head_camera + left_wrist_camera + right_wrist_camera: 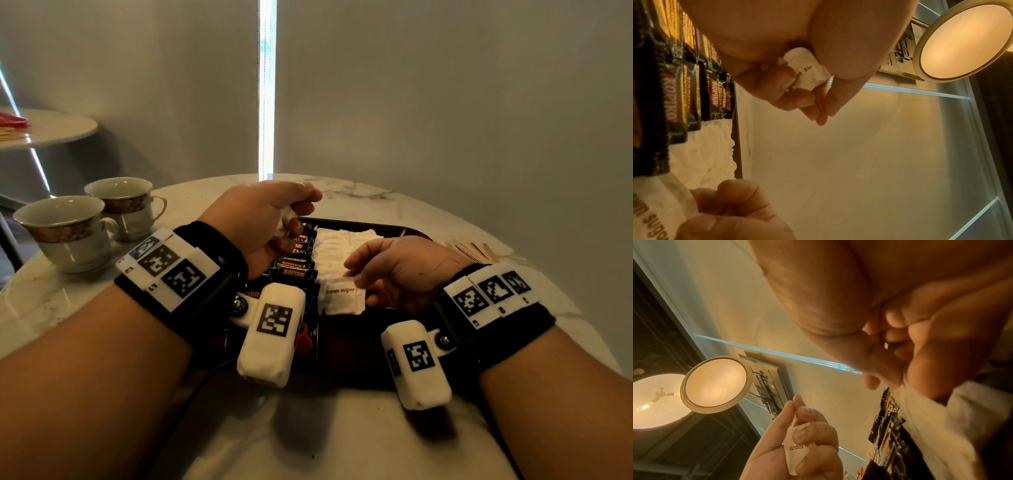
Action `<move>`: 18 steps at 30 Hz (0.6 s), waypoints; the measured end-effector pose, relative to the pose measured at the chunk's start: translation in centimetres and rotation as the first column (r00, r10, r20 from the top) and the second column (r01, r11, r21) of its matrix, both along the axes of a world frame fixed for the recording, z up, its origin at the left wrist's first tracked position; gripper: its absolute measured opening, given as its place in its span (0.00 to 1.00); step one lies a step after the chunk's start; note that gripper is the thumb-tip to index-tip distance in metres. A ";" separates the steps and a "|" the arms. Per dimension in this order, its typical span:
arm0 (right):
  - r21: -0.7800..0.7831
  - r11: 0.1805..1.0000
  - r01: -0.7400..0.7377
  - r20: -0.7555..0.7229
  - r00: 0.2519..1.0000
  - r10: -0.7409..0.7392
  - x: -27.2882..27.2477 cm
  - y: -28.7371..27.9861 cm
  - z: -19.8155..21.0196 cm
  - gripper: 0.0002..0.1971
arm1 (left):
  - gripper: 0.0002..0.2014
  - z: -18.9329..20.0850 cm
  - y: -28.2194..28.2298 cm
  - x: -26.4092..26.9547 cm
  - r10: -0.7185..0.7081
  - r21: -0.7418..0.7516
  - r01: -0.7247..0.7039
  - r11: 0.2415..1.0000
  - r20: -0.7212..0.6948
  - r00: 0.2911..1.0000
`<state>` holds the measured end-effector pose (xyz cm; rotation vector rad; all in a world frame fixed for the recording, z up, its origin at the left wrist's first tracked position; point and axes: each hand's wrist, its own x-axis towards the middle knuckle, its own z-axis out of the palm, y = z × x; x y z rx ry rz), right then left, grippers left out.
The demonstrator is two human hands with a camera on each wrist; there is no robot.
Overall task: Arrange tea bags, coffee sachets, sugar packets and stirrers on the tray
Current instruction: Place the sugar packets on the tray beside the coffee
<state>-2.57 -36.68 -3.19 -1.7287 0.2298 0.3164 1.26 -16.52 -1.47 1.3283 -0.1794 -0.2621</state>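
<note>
Two rows already run down the dark tray (pixel 404 229): black coffee sachets (pixel 297 270) on its left side and white sugar packets (pixel 337 251) just beside them, each one overlapping the next so the labels show. That shingled layout looks like the reason for how the person works now, with one hand feeding and the other laying.

The left hand (pixel 263 219) hangs above the far end of the sachet row with its fingers curled round a small bunch of spare sugar packets (pixel 807 69); "brown su..." can be read on the paper between thumb and fingers. It holds them clear of the tray, I'd guess as a reserve to draw from.

The right hand (pixel 399 270) is low over the near end of the white row. Its thumb and fingertips pinch the edge of a single brown sugar packet (pixel 344 299), which lies flat at the front of the line, touching the sachets on one side. The remaining fingers are bent inward, not spread. It seems the packet is being squared up against the row.

Wooden stirrers (pixel 474 249) lie on the marble counter (pixel 376 195) beyond the tray's right edge, not yet on it. I can't make out any tea bags. Two teacups (pixel 85 222) stand off to the left.
</note>
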 end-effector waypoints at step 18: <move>0.014 1.000 -0.004 0.029 1.000 0.004 -0.5 0.3 0.5 0.10 | 0.19 0.3 -0.1 -0.3 -0.004 -0.047 0.004 0.999 -0.009 1.000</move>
